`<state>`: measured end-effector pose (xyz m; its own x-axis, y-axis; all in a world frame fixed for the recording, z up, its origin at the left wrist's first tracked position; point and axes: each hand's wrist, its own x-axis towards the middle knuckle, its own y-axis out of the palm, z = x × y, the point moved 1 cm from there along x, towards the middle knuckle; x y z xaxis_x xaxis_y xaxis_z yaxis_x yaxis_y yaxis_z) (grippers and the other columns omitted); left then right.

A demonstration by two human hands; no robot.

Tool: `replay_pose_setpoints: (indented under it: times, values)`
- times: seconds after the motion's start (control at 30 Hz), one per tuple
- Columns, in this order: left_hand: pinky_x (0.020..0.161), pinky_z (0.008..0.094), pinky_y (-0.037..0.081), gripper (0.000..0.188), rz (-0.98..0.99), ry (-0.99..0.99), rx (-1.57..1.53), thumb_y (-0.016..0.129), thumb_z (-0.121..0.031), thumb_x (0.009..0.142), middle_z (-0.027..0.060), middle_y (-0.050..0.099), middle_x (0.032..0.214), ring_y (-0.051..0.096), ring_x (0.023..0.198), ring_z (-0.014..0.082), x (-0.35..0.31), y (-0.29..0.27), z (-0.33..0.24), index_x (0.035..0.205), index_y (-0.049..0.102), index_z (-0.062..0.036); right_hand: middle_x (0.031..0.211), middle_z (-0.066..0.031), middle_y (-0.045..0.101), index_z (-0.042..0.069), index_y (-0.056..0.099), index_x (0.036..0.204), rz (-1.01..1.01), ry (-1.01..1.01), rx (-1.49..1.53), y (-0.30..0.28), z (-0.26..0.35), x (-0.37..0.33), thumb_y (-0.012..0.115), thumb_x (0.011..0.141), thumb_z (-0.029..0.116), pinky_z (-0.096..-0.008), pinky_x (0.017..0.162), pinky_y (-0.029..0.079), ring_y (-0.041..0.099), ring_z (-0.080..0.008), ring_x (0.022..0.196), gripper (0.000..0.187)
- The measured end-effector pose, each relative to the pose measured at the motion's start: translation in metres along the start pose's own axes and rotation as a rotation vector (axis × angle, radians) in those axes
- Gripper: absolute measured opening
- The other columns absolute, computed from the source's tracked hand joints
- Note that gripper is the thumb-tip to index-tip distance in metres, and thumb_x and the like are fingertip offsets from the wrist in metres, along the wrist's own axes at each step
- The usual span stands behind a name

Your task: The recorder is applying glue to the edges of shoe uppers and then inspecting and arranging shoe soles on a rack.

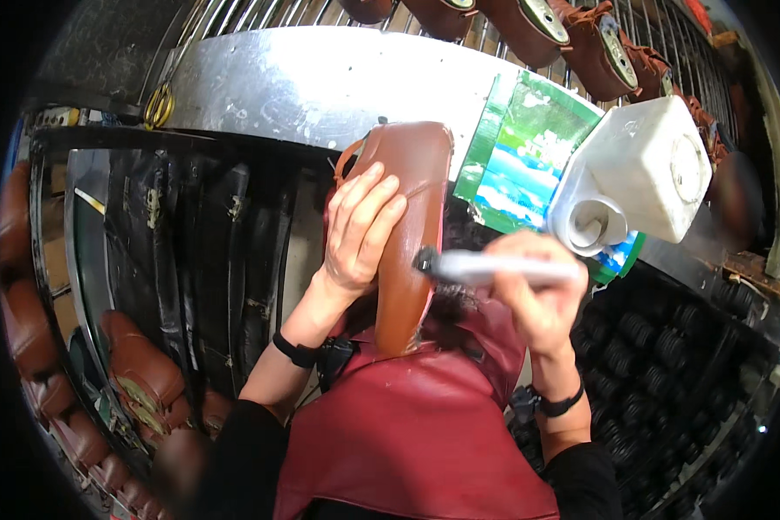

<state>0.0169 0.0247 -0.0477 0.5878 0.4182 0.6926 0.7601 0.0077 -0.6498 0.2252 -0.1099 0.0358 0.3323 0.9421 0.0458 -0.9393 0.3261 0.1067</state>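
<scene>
A brown leather shoe (416,186) stands tilted in front of me, one end against the metal bench's edge and the other on my red apron (407,433). My left hand (364,230) holds it from the left, fingers laid over the leather and the thumb hidden. An orange-brown lace or strap (347,160) hangs at its far left. In my right hand (537,290), closed and slightly blurred, is a brush (468,265) with a pale handle. Its dark tip is at the shoe's right side; whether it touches the leather I cannot tell.
A metal bench (277,82) spans the far side. On it lie a green-and-blue plastic sheet (529,143) and a white plastic jug (646,165) on its side, beside a translucent cup (588,221). Brown shoes (594,48) line a far rack. Yellow-handled scissors (159,106) hang at left.
</scene>
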Motion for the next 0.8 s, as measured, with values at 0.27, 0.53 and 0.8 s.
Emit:
replay_pose_setpoints:
  times: [0.27, 0.53, 0.8]
  values:
    - [0.109, 0.0541, 0.046, 0.056, 0.006, 0.031, -0.001, 0.074, -0.012, 0.082, 0.0214, 0.063, 0.138, 0.060, 0.131, 0.0423, 0.013, -0.006, -0.002, 0.135, 0.062, 0.0030, 0.083, -0.0157, 0.073, -0.007, 0.073, 0.101, 0.390, -0.390, -0.253, 0.030, 0.037, -0.072, 0.078, 0.076, -0.004, -0.0397, 0.067, 0.061, 0.075, -0.0317, 0.075, 0.025]
    - [0.113, 0.0511, 0.043, 0.065, 0.082, -0.020, 0.003, 0.074, -0.011, 0.078, 0.0217, 0.061, 0.140, 0.058, 0.132, 0.0412, 0.035, -0.014, -0.016, 0.139, 0.060, 0.0051, 0.094, -0.0159, 0.075, -0.009, 0.070, 0.104, -0.146, 0.051, 0.211, 0.007, 0.040, -0.026, 0.071, 0.096, 0.004, -0.0304, 0.067, 0.057, 0.070, -0.0161, 0.072, 0.015]
    - [0.110, 0.0475, 0.046, 0.050, 0.176, -0.105, 0.038, 0.059, -0.005, 0.089, 0.0184, 0.064, 0.135, 0.060, 0.128, 0.0369, 0.066, -0.021, -0.014, 0.138, 0.061, 0.0011, 0.090, -0.0224, 0.075, -0.002, 0.066, 0.086, 0.190, -0.333, -0.265, 0.003, 0.077, -0.015, 0.078, 0.077, 0.017, -0.0367, 0.074, 0.058, 0.074, -0.0295, 0.078, 0.025]
